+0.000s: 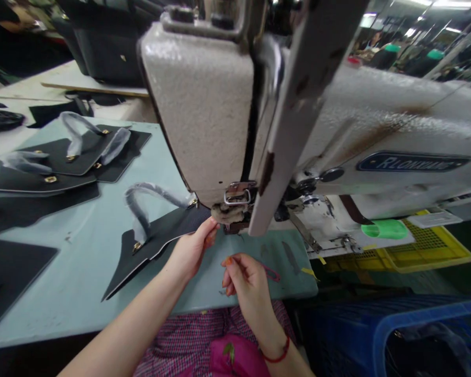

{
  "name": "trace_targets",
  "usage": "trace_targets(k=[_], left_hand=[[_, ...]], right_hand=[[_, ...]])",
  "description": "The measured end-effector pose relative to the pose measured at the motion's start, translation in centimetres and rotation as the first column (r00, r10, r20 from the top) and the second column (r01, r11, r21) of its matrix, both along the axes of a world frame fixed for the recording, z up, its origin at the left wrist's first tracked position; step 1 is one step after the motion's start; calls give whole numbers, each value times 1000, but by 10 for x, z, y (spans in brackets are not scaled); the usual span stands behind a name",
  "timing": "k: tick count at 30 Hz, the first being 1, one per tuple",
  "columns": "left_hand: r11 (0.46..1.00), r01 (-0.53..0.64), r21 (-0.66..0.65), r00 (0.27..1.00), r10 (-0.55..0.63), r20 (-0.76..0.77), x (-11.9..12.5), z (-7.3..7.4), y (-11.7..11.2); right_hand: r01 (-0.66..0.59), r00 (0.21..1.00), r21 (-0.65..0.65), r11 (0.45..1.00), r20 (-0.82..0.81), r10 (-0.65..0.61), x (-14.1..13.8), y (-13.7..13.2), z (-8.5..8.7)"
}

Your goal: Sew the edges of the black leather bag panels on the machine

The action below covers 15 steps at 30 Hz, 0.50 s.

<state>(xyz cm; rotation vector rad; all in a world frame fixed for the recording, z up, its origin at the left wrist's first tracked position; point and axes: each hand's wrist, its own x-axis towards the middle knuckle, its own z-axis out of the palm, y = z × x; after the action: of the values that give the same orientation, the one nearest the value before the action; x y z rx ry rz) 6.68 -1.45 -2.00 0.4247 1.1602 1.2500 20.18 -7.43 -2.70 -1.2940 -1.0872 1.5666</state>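
A black bag panel (pixel 160 233) with a white cut edge lies on the table under the sewing machine's head. A plastic-wrapped handle (pixel 137 207) arches over it, fixed with gold-coloured metal fittings. My left hand (pixel 190 251) is closed on the panel's right end, thumb and fingers pinched close to the presser foot area of the sewing machine (pixel 204 104). Part of the panel is hidden behind the machine head and that hand. Just to the right, my right hand (pixel 249 280) hovers over the table's front, its fingers curled in toward the thumb; whatever they hold is too small to make out.
More black panels with wrapped handles (pixel 78 152) lie at the left on the pale green table (pixel 78 293). Small scissors-like pink loops (pixel 272 273) rest near the right edge. A blue crate (pixel 349 335) stands low at right, a yellow crate (pixel 435 251) behind it.
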Motion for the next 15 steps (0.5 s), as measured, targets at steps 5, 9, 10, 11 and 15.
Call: trace_targets(k=[5,9,10,11,15], left_hand=[[980,-188,-60,982,189,11,26,12,-11],[906,-313,-286,928,228,-295,48,15,-19],[891,-323,-319,913,205,-352,52,14,-19],[889,-329,-319,905,201,-374,56,12,-19],[920,-375,-112,917,351,-193,68,5,-26]], right_hand=[[-3,1000,8,1000,-1,3,3,-1,-2],[26,999,52,998,37,-28,3,0,-7],[45,997,73,996,62,-50,3,0,-8],[69,993,98,993,91,-78,3,1,-8],[185,960,203,962,172,-221,4,5,-5]])
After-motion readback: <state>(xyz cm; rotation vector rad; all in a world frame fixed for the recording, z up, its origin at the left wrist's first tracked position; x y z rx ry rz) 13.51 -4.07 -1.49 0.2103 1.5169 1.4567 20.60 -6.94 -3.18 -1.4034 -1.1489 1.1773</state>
